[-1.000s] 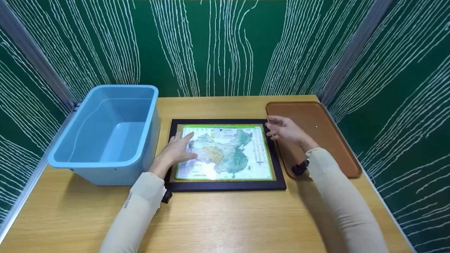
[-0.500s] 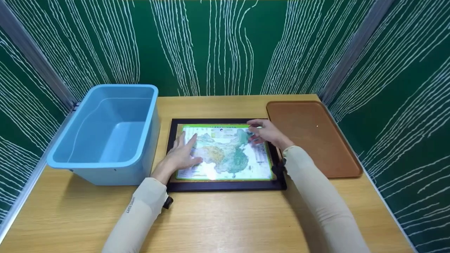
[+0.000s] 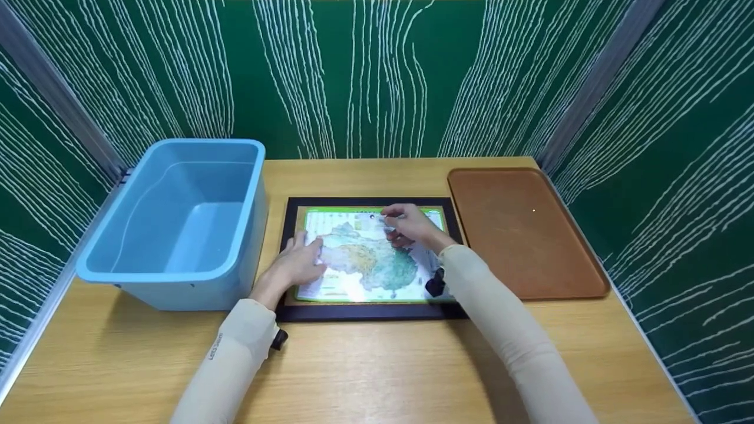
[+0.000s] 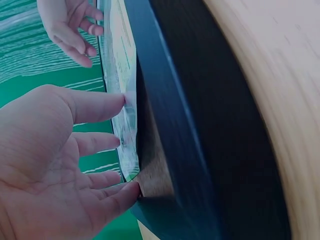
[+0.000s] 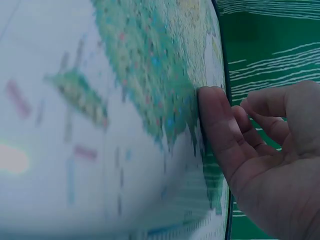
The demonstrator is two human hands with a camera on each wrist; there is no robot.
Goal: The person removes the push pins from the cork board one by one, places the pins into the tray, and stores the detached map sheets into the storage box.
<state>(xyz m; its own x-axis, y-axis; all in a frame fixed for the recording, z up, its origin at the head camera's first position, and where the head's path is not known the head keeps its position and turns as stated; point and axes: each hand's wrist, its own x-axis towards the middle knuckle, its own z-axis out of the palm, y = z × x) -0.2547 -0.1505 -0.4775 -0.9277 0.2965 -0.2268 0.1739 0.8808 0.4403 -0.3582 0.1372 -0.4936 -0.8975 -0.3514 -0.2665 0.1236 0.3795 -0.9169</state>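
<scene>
A glossy map (image 3: 353,262) with a green border lies inside a black frame (image 3: 371,314) at the middle of the table. My left hand (image 3: 296,262) rests on the map's left side, its fingers spread. In the left wrist view, those fingertips (image 4: 120,99) touch the map close to its edge, beside a strip of brown backing (image 4: 154,172). Over the map's upper right part is my right hand (image 3: 412,225), loosely bent. In the right wrist view, one of its fingers (image 5: 216,117) touches the map, and nothing shows between the fingers and thumb.
A deep blue tub (image 3: 247,235) stands on the left, close to the frame. At the right lies a brown tray (image 3: 524,235), right beside the frame. Green panels (image 3: 377,76) with white wavy lines rise behind the wooden table (image 3: 365,371).
From beyond the map's right edge, my right hand has moved left across it. The left hand shifts only slightly. The map and frame stay in place.
</scene>
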